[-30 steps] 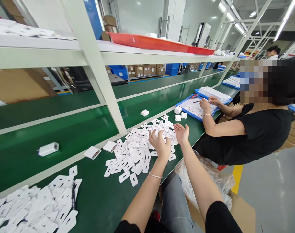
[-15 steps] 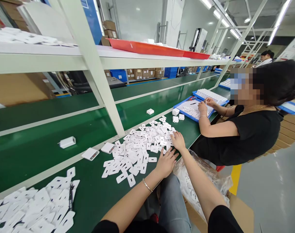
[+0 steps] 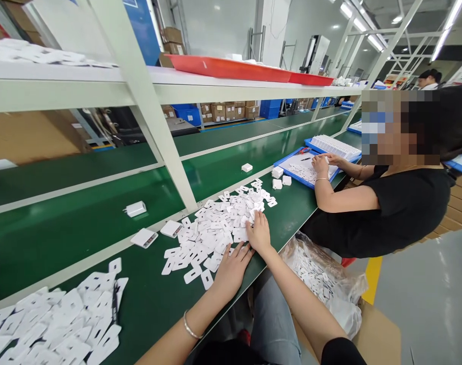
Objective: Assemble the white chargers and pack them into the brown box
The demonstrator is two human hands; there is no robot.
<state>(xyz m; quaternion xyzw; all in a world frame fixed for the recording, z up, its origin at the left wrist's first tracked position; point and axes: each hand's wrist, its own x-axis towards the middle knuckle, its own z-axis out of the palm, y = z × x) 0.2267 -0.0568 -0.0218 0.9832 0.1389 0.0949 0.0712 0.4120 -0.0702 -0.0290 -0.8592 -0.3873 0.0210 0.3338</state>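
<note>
**Both hands flat on the heap of white tags**

The person's left hand (image 3: 231, 268) and right hand (image 3: 258, 232) lie palm down on the near edge of a loose heap of white tags (image 3: 219, 228) spread over the green desk (image 3: 158, 304). The fingers of both hands are spread and nearly straight, pressing on the tags rather than pinching any; neither hand has hold of one. Laid like this, side by side at the heap's near rim, the hands seem placed to corral the tags and keep them from sliding off the desk edge.

A second heap of tags (image 3: 59, 324) lies well apart to the left. Beside the desk a clear bag (image 3: 325, 284) holds more tags. Small white boxes (image 3: 135, 208) sit on the belt beyond. To the right a co-worker's hands (image 3: 324, 165) rest on a blue tray (image 3: 291, 167).
</note>
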